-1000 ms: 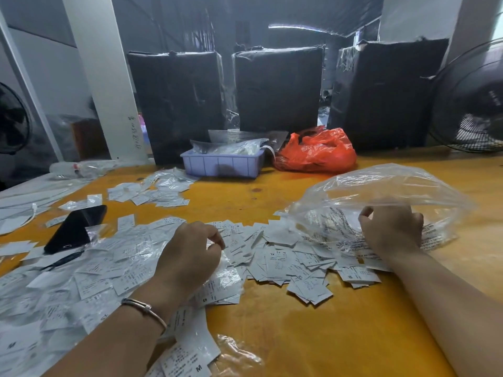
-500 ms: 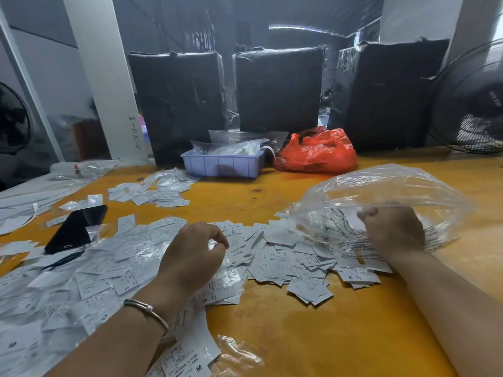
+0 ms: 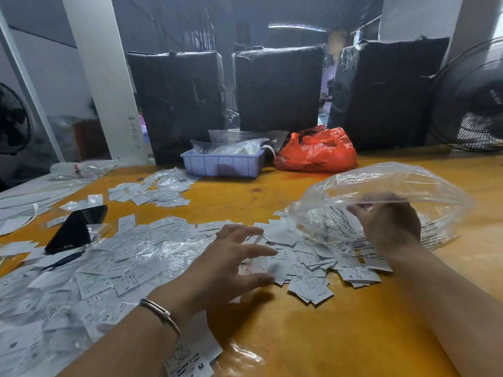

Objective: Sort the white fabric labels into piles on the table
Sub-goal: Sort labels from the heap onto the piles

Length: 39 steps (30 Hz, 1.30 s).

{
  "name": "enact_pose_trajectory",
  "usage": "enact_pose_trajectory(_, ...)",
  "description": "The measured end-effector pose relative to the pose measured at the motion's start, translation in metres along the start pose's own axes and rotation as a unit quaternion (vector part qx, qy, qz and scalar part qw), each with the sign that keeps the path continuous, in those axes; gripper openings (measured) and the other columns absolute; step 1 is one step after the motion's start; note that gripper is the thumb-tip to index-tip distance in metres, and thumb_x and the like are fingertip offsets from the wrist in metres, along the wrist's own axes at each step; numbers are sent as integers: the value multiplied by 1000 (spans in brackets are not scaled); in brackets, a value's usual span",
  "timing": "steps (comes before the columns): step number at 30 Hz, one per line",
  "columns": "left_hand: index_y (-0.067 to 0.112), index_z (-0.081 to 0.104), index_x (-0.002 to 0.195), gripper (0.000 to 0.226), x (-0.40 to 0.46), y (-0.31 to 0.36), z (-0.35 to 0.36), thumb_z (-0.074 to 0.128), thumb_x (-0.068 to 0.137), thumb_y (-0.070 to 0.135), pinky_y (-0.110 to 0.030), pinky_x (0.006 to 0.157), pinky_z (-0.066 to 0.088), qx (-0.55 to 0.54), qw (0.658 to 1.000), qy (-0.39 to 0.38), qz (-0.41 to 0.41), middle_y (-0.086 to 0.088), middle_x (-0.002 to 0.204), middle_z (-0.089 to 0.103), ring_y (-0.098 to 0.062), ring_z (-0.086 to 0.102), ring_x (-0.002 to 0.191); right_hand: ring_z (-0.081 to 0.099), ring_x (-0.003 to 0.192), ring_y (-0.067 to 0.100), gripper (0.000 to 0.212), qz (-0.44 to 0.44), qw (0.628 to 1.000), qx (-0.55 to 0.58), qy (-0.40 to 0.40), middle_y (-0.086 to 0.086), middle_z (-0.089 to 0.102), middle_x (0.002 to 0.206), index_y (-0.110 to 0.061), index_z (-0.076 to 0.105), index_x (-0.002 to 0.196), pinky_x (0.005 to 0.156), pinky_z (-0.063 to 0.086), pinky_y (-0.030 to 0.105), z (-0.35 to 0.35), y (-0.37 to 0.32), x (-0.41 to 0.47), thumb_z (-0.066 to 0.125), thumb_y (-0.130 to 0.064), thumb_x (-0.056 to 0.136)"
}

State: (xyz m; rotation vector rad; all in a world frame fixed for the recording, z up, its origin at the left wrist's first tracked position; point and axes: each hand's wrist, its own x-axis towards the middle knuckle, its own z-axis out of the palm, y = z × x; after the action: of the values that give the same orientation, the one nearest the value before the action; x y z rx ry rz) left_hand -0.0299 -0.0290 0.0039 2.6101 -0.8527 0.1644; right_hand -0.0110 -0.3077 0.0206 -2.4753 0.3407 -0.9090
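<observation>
**Labels spread, bag in your right hand**

The labels are lying in a loose heap mid-surface, spilling from the mouth of the clear bag. Your right hand is reaching inside the bag, fingers curled around its plastic. Your left hand is hovering over the heap, fingers spread and holding nothing. A phone is lying far left.

Labels lie heaped at the desk's middle and spread to its left edge. A phone lies among them at left. A bag sits right of the heap. A tray stands at the far edge, sack beside it, boxes behind.
</observation>
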Motion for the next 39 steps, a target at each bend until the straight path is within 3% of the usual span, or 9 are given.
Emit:
enact_pose_trajectory(6, 48, 59, 122, 50, 2, -1, 3, 63, 76, 65, -31, 116, 20, 23, 1000, -8, 6, 25, 150, 30, 1, 10, 140, 49, 67, 31, 22, 101, 990, 63, -80, 11, 57, 79, -11, 53, 85, 57, 34, 31, 3, -6, 1, 44, -28, 96)
enact_pose_trajectory(9, 43, 66, 117, 44, 2, -1, 3, 62, 78, 64, -29, 112, 27, 43, 999, 14, 21, 26, 145, 38, 1, 19, 137, 57, 79, 36, 7, 56, 993, 59, -81, 15, 61, 85, -10, 55, 96, 71, 50, 42, -1, -10, -1, 50, -14, 93)
enact_pose_trajectory(11, 40, 69, 113, 47, 2, -1, 3, 52, 79, 69, -29, 106, 34, 55, 997, 25, 38, 24, 139, 46, 1, 30, 131, 63, 76, 34, 16, 50, 991, 105, -63, 12, 65, 85, -14, 51, 106, 73, 54, 47, -6, -14, -3, 57, -18, 92)
enact_pose_trajectory(18, 26, 74, 102, 28, 0, 0, 0, 58, 91, 46, -23, 88, 43, 76, 992, 65, 72, 17, 113, 66, -3, 53, 108, 53, 52, 21, 37, 38, 995, 87, -42, -1, 54, 52, -18, 53, 54, 61, 49, 34, -10, -20, -9, 67, -31, 86)
enact_pose_trajectory(21, 26, 72, 97, 25, 0, 1, -2, 58, 91, 45, -22, 83, 46, 79, 993, 64, 61, 17, 105, 65, -2, 55, 99, 44, 48, 22, 41, 44, 988, 114, -93, 4, 47, 49, -1, 55, 56, 62, 50, 36, -7, -18, -8, 59, -21, 92)
enact_pose_trajectory(25, 30, 70, 92, 17, -1, 2, -6, 66, 80, 41, -23, 84, 46, 97, 993, 54, 46, 18, 101, 65, -3, 56, 96, 57, 51, 18, 2, 62, 951, 232, -193, 13, 67, 67, -1, 62, 86, 49, 48, 30, -7, -27, -16, 64, -1, 85)
enact_pose_trajectory(29, 29, 71, 88, 6, -3, 4, -6, 69, 82, 31, -25, 79, 49, 75, 994, 73, 40, 15, 95, 67, -5, 59, 91, 62, 49, 18, 9, 70, 873, 343, -338, 17, 71, 69, 1, 65, 82, 45, 44, 25, -10, -38, -24, 72, -3, 78)
enact_pose_trajectory(35, 19, 73, 84, 6, -4, 4, -10, 71, 84, 13, -22, 79, 51, -117, 976, 181, -13, 11, 85, 71, -1, 64, 85, 60, 57, 17, 8, 42, 804, 435, -404, 15, 71, 74, -4, 74, 85, 55, 47, 25, -3, -43, -32, 67, -6, 83)
enact_pose_trajectory(39, 17, 73, 79, 5, -7, 7, -19, 72, 81, 13, -11, 77, 50, -351, 919, 165, -67, 7, 94, 75, -2, 67, 92, 61, 61, 20, 16, 26, 799, 458, -390, 15, 70, 72, -5, 69, 97, 62, 49, 32, 0, -46, -38, 68, -1, 81)
